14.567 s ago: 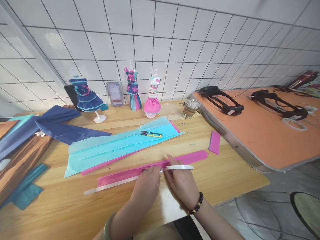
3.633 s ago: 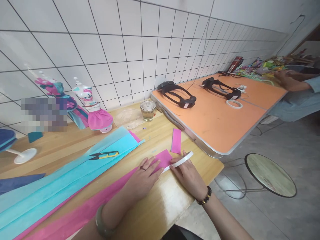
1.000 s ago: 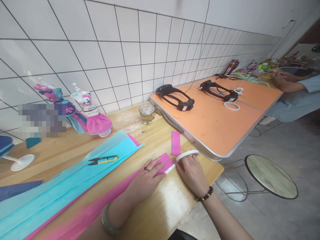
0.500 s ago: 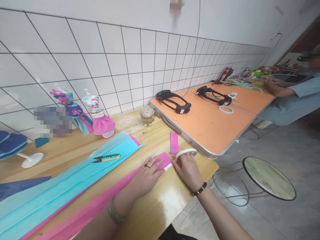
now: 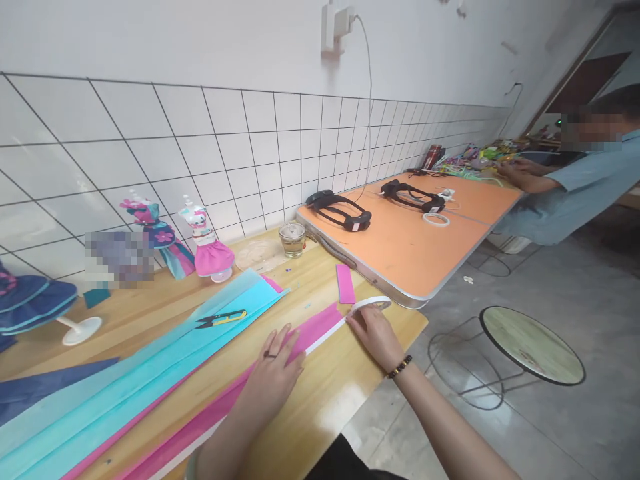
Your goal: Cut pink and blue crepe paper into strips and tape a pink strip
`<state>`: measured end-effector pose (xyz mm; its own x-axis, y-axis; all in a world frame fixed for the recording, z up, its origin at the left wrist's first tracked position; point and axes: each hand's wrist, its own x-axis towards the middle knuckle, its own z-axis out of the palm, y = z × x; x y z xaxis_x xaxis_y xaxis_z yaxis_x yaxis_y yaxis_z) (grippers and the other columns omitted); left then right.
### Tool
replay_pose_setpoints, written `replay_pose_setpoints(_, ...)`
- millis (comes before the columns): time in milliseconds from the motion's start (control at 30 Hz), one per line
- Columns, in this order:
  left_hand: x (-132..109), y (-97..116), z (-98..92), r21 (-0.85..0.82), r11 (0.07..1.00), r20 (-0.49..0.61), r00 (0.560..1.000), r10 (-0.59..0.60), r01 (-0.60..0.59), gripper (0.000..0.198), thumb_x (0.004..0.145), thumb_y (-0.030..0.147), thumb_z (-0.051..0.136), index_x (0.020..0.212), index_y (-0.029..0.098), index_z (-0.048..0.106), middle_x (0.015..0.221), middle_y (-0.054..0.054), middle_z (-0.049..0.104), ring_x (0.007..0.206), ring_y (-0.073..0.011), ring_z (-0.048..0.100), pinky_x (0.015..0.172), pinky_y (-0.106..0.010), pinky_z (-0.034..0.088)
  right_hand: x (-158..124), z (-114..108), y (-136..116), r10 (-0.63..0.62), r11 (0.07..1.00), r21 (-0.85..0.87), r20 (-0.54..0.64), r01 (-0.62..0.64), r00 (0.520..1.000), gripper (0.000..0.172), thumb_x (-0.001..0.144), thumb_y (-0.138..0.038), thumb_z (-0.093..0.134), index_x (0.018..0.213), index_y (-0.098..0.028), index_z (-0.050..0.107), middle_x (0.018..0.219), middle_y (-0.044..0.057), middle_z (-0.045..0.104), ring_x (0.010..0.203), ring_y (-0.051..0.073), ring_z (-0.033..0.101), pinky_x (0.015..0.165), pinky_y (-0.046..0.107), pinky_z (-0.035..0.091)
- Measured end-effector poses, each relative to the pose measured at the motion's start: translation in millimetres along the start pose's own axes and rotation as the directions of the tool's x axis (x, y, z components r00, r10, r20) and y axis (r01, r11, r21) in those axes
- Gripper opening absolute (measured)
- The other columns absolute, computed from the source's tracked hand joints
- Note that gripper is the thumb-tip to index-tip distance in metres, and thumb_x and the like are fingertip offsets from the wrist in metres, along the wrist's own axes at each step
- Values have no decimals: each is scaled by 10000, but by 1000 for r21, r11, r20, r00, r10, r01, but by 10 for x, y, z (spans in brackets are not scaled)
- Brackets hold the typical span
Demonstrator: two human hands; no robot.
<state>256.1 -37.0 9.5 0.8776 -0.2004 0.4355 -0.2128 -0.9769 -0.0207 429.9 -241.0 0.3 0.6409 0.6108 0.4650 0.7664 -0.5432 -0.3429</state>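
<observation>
My left hand (image 5: 277, 367) lies flat on a long pink paper or fabric strip (image 5: 320, 325), fingers apart, with a ring on one finger. Along the strip's near edge runs white tape (image 5: 320, 341). At the strip's right end my right hand (image 5: 374, 337) grips a roll of white tape (image 5: 371, 305), which stands tilted above the fingers. A short pink piece (image 5: 345, 284) lies just behind the roll. Beyond the strip is a wide turquoise sheet (image 5: 175, 347) with pink beneath, and black-and-yellow thread snips (image 5: 223, 320) rest on it.
Two small dressed dress forms (image 5: 207, 243) stand by the tiled wall, near a glass cup (image 5: 292, 239). On an adjoining orange table (image 5: 400, 247) lie two black headsets (image 5: 343, 215) and a white ring (image 5: 436, 219). A round stool (image 5: 533, 343) stands right; a person (image 5: 555, 180) works farther off.
My left hand has slid left along the pink strip, baring more white tape on its edge. The right hand stays at the strip's end with the roll. The view has shifted slightly.
</observation>
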Motion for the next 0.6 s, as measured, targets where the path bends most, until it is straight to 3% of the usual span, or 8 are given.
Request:
replay_pose_setpoints(133, -345, -184, -83, 104, 995, 51, 999, 9, -14, 244, 860, 287, 457, 1042, 215, 602, 1299, -97, 486, 1294, -307, 284, 1011, -518, 312, 7, -13, -23, -9, 1000, -7, 11, 9, 1000, 178, 901, -267, 394, 872, -166, 538, 834, 73, 607, 830, 208, 569, 732, 341, 450)
replay_pose_setpoints(267, -676, -418, -162, 165, 986, 29, 1000, -4, -1, 287, 840, 350, 486, 1091, 261, 591, 1340, -75, 447, 1316, -298, 234, 1037, -501, 264, 54, -50, -61, -29, 999, -28, 26, 30, 999, 188, 901, -281, 401, 822, -173, 533, 799, 54, 610, 795, 188, 570, 725, 317, 446)
replay_pose_setpoints(467, -1010, -617, -309, 226, 972, 74, 994, -75, 57, 396, 810, 433, 500, 1172, 276, 541, 1366, -103, 407, 1283, -338, 293, 943, -538, 368, 158, -13, -55, -20, 991, -131, 27, 24, 999, 209, 891, -261, 420, 719, -179, 505, 743, 50, 591, 737, 183, 554, 688, 303, 426)
replay_pose_setpoints(600, -1203, -714, -363, 189, 973, 57, 988, -141, 128, 482, 802, 449, 501, 1241, 250, 475, 1322, -93, 467, 1229, -307, 392, 911, -471, 427, 188, 10, -64, 18, 973, -232, 19, -14, 1000, 181, 863, -238, 462, 704, -177, 522, 712, 69, 593, 709, 203, 548, 643, 308, 403)
